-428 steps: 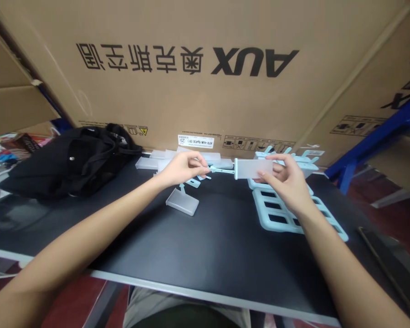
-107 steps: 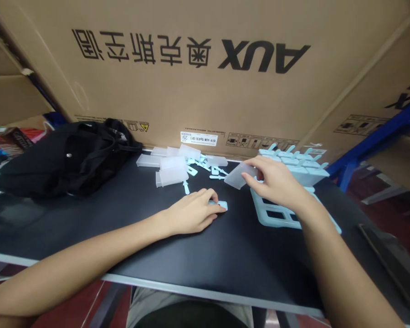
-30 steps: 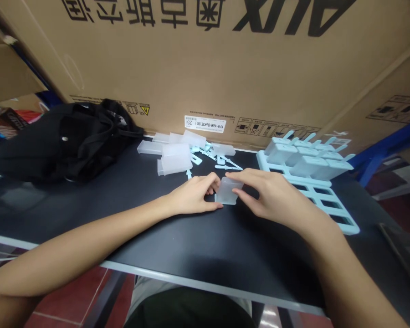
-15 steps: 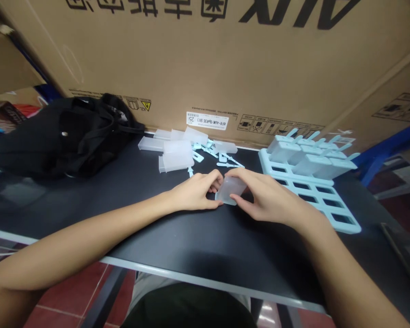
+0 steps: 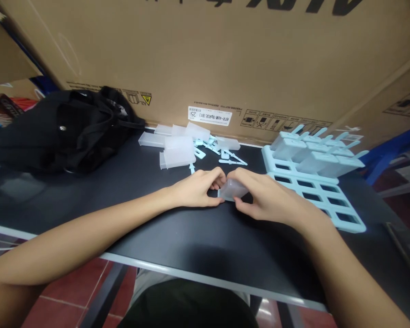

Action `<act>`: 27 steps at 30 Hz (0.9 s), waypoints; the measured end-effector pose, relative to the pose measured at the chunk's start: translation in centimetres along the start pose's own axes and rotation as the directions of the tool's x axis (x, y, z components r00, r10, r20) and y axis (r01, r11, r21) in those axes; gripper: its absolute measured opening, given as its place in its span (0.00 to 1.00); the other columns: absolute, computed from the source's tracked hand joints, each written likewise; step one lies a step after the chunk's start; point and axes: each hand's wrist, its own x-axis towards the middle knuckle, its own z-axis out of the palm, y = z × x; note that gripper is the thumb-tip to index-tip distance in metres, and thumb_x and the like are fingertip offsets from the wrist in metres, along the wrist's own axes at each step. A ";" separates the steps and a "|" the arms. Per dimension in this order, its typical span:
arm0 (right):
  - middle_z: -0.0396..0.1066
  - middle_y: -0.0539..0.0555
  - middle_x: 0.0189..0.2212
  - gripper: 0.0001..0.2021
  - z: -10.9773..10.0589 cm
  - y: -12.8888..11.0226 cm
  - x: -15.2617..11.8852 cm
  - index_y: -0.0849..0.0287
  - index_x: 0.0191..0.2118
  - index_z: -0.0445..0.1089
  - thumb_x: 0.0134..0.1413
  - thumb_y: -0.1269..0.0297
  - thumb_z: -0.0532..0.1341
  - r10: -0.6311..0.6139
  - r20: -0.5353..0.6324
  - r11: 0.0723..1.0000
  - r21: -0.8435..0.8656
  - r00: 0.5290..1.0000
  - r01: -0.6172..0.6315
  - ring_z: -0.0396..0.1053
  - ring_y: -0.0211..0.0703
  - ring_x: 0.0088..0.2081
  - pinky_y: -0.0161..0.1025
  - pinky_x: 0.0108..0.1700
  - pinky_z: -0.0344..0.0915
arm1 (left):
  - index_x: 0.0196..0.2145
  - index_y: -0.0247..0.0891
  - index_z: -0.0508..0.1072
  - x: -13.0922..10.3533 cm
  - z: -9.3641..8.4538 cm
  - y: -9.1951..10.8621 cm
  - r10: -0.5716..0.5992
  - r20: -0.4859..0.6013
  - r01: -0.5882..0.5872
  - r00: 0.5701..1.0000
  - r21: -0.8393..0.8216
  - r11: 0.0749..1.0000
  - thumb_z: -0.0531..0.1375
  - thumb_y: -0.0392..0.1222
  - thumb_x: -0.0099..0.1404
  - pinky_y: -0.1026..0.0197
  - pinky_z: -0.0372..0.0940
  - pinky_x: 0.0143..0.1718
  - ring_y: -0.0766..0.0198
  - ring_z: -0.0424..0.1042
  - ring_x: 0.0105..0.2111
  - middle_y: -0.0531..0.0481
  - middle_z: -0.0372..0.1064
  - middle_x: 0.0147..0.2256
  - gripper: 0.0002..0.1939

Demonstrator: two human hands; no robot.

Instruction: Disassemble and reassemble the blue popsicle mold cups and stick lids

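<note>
A translucent plastic mold (image 5: 232, 189) is held tilted low over the black table (image 5: 177, 232), between both hands. My right hand (image 5: 263, 196) grips its right side, thumb in front and fingers behind. With thumb and curled fingers, my left hand (image 5: 205, 187) pinches its left end, where a pale blue edge shows. Behind my left hand lie several loose translucent molds (image 5: 179, 150), beside several light blue sticks (image 5: 232, 160). To the right stands a light blue rack (image 5: 335, 191); several molds with stick lids (image 5: 317, 157) sit in its far rows, and its nearer slots hold nothing.
A black bag (image 5: 61, 132) lies on the table's left side. A large cardboard box (image 5: 198, 64) stands along the back edge. A blue metal post (image 5: 392, 150) rises at the right, beyond the rack.
The mold between my hands has tipped a little flatter, with both hands still around it. The view has shifted slightly downward; the loose molds and the rack have stayed put.
</note>
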 end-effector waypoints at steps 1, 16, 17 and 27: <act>0.71 0.52 0.39 0.14 0.0 0.0 0.0 0.54 0.47 0.62 0.55 0.71 0.58 0.015 0.008 1.000 0.016 1.000 -0.015 0.68 0.40 0.34 0.36 0.33 0.61 | 0.43 0.41 0.62 0.0 0.0 0.0 -0.005 0.000 0.005 1.000 -0.005 1.000 0.67 0.42 0.57 0.58 0.72 0.43 0.62 0.74 0.37 0.51 0.72 0.38 0.20; 0.71 0.49 0.34 0.10 0.6 0.7 0.5 0.54 0.44 0.61 0.57 0.68 0.60 0.062 0.043 0.988 0.142 0.997 -0.068 0.67 0.39 0.32 0.34 0.32 0.56 | 0.43 0.40 0.63 0.0 0.2 -0.2 -0.016 0.002 0.016 1.000 -0.022 1.000 0.67 0.40 0.57 0.58 0.72 0.44 0.62 0.74 0.39 0.50 0.73 0.39 0.20; 0.71 0.48 0.33 0.10 0.6 0.7 0.5 0.54 0.44 0.61 0.57 0.67 0.60 0.074 0.045 0.986 0.143 0.996 -0.079 0.67 0.38 0.30 0.34 0.31 0.55 | 0.43 0.40 0.63 0.0 0.2 -0.2 -0.018 0.004 0.018 1.000 -0.023 1.000 0.67 0.40 0.57 0.58 0.72 0.44 0.62 0.74 0.39 0.49 0.73 0.39 0.20; 0.68 0.48 0.29 0.10 1.2 0.3 0.8 0.54 0.40 0.58 0.55 0.68 0.61 0.155 0.034 0.985 0.066 0.987 -0.157 0.64 0.40 0.27 0.35 0.29 0.51 | 0.43 0.40 0.63 0.0 0.2 -0.3 -0.026 0.000 0.026 1.000 -0.030 0.999 0.68 0.40 0.56 0.58 0.72 0.44 0.62 0.74 0.38 0.50 0.73 0.39 0.21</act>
